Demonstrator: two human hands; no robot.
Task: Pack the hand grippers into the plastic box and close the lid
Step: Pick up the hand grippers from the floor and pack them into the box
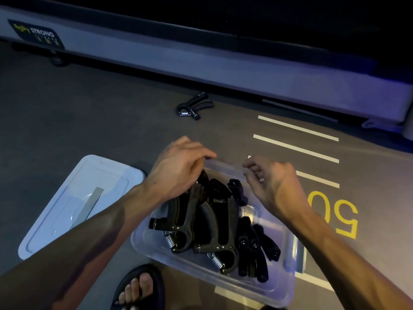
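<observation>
Here, several black hand grippers [214, 231] lie heaped in the clear plastic box [288, 287] on the floor [89, 108], and one more hand gripper [194, 106] lies well apart beyond it. The left hand [181, 166] curls its fingers round a gripper's upper end, while the right hand [270, 182] hovers loosely curled, holding nothing. The lid [85, 198] lies left of the box.

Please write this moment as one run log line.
left hand: on hand grippers in plastic box | right hand: empty | lid: off | one gripper: on floor
</observation>
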